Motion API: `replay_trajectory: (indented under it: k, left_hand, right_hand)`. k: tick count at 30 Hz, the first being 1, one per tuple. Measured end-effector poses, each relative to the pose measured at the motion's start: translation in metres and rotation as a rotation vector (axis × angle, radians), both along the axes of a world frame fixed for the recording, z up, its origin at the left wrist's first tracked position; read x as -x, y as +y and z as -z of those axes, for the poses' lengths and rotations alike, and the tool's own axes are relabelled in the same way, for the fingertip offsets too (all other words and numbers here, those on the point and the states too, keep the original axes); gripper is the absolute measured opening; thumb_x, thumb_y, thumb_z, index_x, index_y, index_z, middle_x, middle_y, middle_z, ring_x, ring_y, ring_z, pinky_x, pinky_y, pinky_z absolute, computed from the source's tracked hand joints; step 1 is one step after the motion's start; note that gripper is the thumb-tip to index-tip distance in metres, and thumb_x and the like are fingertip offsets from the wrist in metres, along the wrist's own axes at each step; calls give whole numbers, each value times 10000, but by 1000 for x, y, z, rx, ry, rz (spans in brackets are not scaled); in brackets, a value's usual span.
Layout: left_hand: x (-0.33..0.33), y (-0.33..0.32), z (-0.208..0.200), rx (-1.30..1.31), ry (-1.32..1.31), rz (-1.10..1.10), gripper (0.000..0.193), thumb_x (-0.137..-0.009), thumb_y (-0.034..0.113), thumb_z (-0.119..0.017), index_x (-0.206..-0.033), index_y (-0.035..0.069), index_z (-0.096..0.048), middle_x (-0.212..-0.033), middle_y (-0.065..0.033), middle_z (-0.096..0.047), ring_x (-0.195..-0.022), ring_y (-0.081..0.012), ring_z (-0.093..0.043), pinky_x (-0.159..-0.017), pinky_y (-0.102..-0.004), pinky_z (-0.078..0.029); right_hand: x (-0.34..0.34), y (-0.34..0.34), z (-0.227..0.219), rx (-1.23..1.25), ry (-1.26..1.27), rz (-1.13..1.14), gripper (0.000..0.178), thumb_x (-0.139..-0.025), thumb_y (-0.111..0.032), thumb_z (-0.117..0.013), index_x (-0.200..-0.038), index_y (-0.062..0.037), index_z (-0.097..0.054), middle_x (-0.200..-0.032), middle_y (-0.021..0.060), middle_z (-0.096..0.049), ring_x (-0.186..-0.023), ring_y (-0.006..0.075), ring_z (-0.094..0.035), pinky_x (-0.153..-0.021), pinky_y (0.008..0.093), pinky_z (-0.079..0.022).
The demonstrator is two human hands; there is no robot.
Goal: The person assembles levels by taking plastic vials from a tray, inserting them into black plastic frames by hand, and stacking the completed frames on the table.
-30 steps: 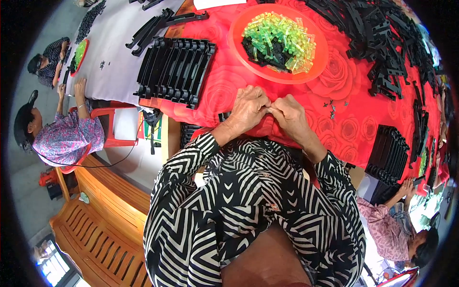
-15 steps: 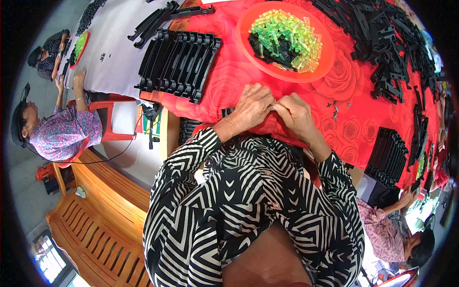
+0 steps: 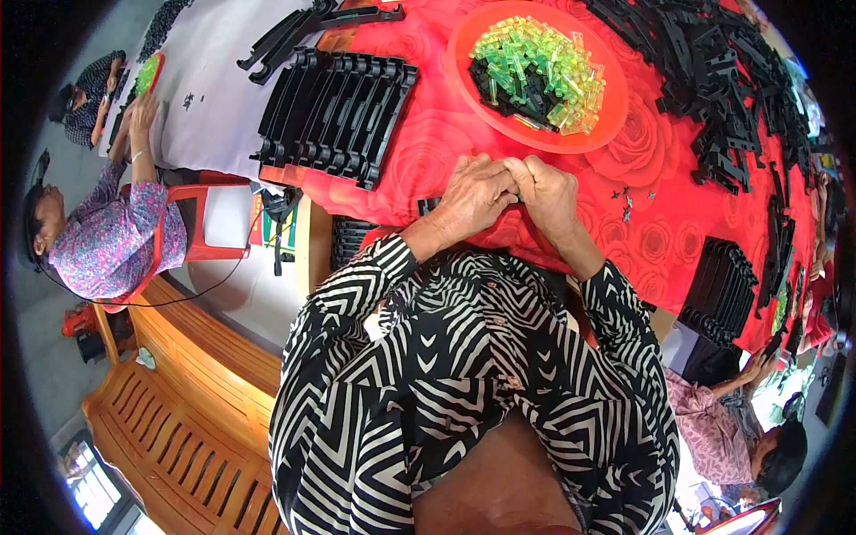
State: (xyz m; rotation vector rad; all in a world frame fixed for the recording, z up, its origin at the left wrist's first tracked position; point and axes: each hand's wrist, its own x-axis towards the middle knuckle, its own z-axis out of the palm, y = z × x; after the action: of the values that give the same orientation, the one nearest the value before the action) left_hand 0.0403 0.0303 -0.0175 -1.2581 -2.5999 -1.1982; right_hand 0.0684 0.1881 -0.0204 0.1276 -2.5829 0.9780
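Note:
My left hand [image 3: 477,194] is closed around a black plastic piece [image 3: 428,207]. The end of that piece shows beside the wrist; the rest is hidden under the fingers. My right hand [image 3: 546,196] meets it at the fingertips in a pinch, and a small dark bit shows between the two hands. What the right fingers grip is too small to make out. Just beyond the hands stands a red-orange round tray [image 3: 606,134]. It holds yellow-green translucent tubes [image 3: 571,71] and small black parts [image 3: 526,100].
Ribbed black plastic strips [image 3: 334,116] lie in a row at left. A big heap of black strips [image 3: 722,89] covers the far right, with another stack [image 3: 718,290] nearer. Small dark bits [image 3: 627,205] dot the red tablecloth [image 3: 419,147]. Co-workers sit on both sides; a wooden bench [image 3: 178,428] stands behind left.
My right hand has turned, its knuckles rising against the left fingertips. Both hands stay together in nearly the same place. The co-worker at left has reached forward toward a tray.

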Motion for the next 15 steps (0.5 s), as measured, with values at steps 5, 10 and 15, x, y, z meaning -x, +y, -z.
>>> replay_trajectory:
  k: [5, 10, 15]
  left_hand:
    - [0, 1, 1, 11, -34, -8, 161, -738, 125, -708, -863, 78, -619, -928, -51, -588, -855, -280, -530, -747, -449, -407]
    - [12, -5, 1, -138, -89, 63, 174, -736, 65, -710, -885, 62, -620, -858, -100, -596, -831, -311, -571, -721, -419, -445]
    - [20, -24, -17, 166, -383, -129, 223, -755, 134, -714, -870, 12, -567, -827, -160, -624, -809, -365, -611, -696, -444, -468]
  right_hand:
    - [0, -5, 1, -118, 110, 84, 339, -860, -319, -669, -643, -88, -552, -490, 120, -512, -453, 289, -556, -409, 416, -421]
    - [4, -10, 2, -216, 169, 142, 345, -852, -330, -674, -630, -102, -540, -488, 108, -513, -451, 277, -556, -402, 405, -423]
    - [7, -11, 2, -314, 116, 170, 361, -857, -345, -659, -622, -103, -531, -494, 111, -520, -458, 288, -562, -403, 418, -415]
